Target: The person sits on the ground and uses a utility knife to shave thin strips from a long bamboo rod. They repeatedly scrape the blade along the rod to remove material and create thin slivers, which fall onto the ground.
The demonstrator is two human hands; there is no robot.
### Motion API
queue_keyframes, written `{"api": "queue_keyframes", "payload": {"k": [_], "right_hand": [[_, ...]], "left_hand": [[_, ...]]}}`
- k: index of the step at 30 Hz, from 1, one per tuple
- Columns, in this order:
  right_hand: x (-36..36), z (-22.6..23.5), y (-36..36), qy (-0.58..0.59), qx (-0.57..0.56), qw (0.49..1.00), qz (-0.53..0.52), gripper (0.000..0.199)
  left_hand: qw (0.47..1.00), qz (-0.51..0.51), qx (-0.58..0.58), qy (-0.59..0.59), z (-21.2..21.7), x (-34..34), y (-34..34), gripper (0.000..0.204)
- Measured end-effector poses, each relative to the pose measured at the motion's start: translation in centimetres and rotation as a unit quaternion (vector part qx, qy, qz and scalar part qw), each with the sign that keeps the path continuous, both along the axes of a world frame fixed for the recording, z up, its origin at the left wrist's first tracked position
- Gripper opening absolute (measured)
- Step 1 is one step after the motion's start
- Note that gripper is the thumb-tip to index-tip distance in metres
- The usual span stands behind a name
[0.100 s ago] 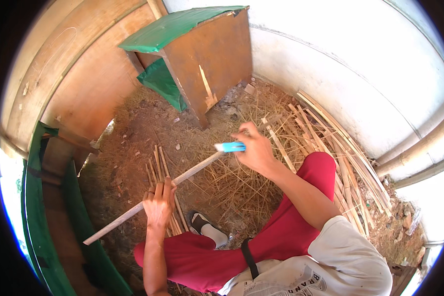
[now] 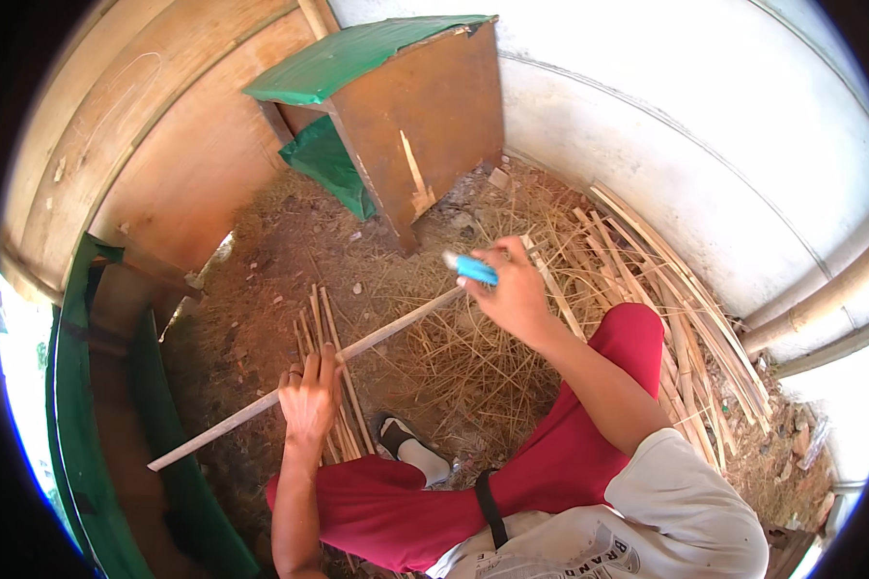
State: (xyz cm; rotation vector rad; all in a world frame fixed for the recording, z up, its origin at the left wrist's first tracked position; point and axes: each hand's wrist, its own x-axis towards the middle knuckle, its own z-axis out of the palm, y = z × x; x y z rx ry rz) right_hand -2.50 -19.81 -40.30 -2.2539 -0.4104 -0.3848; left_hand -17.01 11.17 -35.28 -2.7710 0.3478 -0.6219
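Observation:
A long, pale bamboo strip [image 2: 396,328] slants from the lower left up to the right. My left hand [image 2: 309,388] is closed round its middle, palm down. In my right hand [image 2: 515,289] is a light-blue cutter knife [image 2: 477,270], its pale end pointing left, just above the strip's upper stretch. The fingers of that hand wrap the cutter's handle, and they hide part of the strip. Whether the blade touches the strip I cannot tell.
Thin bamboo shavings [image 2: 463,367] lie on the dirt floor in front of my legs. Split bamboo strips [image 2: 681,328] are piled along the right wall, with several more strips [image 2: 333,309] by my left hand. A brown wooden cabinet [image 2: 434,116] with a green top stands at the back.
The cutter and my right hand have shifted slightly right and up along the strip. The strip's lower end has dropped away a little to the left. My left hand keeps its grip.

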Motion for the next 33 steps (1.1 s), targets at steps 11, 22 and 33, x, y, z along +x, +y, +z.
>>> {"api": "queue_keyframes", "payload": {"k": [11, 22, 33], "right_hand": [[1.1, 1.1, -2.1, 0.075, 0.134, 0.987, -0.048, 0.038], [-3.9, -1.9, -0.1, 0.128, 0.036, 0.973, 0.188, 0.035], [-5.7, -2.7, 1.1, 0.068, -0.019, 0.971, 0.23, 0.034]], "left_hand": [[0.963, 0.138, -0.22, 0.07, 2.0, -1.0, -3.1, 0.027], [0.458, 0.227, -0.724, 0.463, -0.4, -2.4, -7.4, 0.047], [0.374, 0.174, -0.813, 0.41, -3.1, -1.5, -7.9, 0.041]]}}
